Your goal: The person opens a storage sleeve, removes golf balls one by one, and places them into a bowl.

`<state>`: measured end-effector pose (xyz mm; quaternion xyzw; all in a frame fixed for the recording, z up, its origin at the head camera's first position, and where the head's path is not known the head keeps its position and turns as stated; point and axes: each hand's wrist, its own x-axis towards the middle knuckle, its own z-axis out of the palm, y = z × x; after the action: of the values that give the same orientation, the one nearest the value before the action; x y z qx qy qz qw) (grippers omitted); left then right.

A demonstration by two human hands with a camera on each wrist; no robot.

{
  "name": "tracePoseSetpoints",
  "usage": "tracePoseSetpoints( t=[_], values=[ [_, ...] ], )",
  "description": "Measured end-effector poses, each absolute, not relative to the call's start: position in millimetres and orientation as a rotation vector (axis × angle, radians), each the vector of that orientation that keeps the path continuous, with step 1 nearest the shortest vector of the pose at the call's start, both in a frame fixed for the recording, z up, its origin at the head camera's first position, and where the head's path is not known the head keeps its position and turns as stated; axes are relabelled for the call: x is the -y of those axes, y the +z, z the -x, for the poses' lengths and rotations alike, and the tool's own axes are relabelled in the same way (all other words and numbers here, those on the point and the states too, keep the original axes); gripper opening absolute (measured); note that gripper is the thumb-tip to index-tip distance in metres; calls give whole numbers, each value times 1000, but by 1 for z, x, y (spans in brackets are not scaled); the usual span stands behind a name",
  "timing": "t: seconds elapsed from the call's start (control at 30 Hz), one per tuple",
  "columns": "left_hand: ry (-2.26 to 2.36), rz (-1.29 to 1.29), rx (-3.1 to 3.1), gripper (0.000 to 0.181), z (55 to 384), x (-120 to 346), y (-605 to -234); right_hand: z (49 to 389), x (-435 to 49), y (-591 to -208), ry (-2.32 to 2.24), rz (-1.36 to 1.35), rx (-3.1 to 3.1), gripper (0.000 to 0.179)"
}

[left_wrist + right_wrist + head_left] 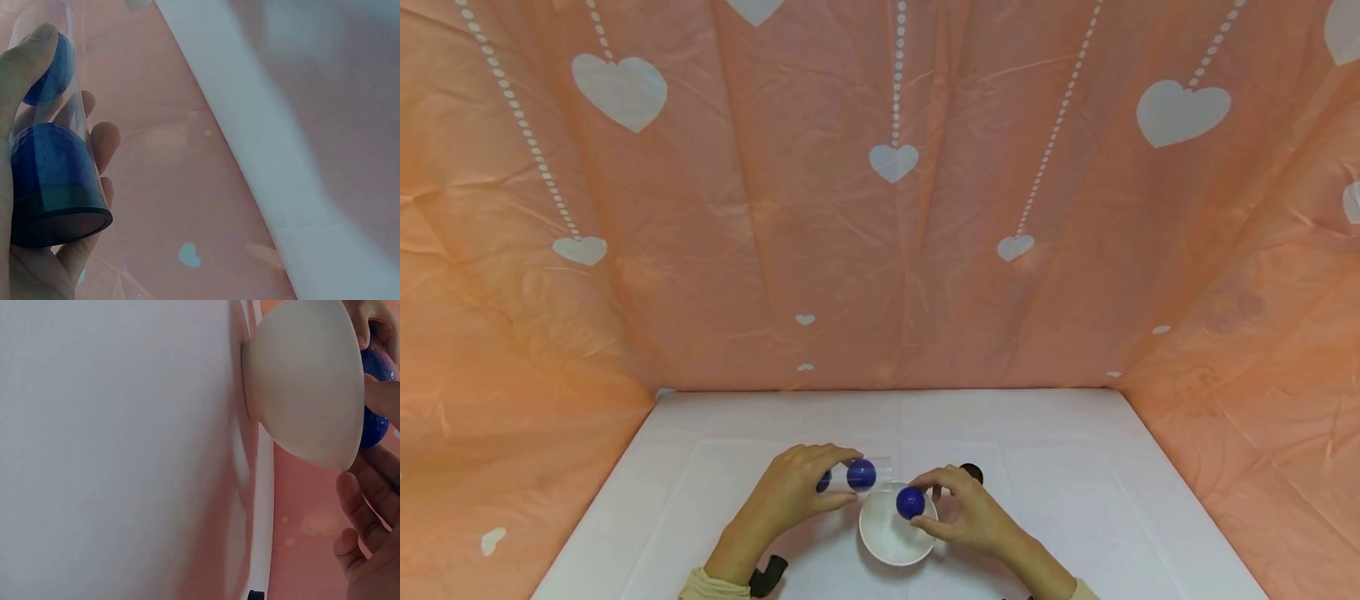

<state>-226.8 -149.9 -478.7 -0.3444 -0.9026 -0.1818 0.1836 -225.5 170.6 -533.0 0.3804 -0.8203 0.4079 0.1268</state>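
Observation:
My left hand point(799, 485) grips a clear plastic tube point(884, 469), which lies sideways with one end over the far edge of a white bowl point(891, 543). Inside the tube are two blue balls, one nearer that end point(861, 475) and one partly hidden by the fingers point(824, 481). The left wrist view shows a black cap point(62, 229) closing the tube's other end. Between thumb and fingers, my right hand point(961, 510) pinches another blue ball point(911, 503) above the bowl, near its right side.
Beyond the right hand a dark round object point(972, 472) rests on the white tabletop point(1037, 442), partly covered by the hand. A black wrist mount point(768, 576) sits by the left forearm. An orange sheet with white hearts point(850, 250) encloses the table's back and sides.

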Motion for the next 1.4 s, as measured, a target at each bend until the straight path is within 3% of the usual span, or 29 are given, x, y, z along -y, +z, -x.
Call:
tracePoseSetpoints(
  t=[0.33, 1.4],
  values=[
    [-504, 972, 2544, 58, 228, 148, -479, 231, -168, -531, 1204, -1196, 2301, 33],
    [-469, 1035, 2472, 59, 227, 144, -477, 233, -147, -516, 1517, -1150, 2182, 35]
  ],
)
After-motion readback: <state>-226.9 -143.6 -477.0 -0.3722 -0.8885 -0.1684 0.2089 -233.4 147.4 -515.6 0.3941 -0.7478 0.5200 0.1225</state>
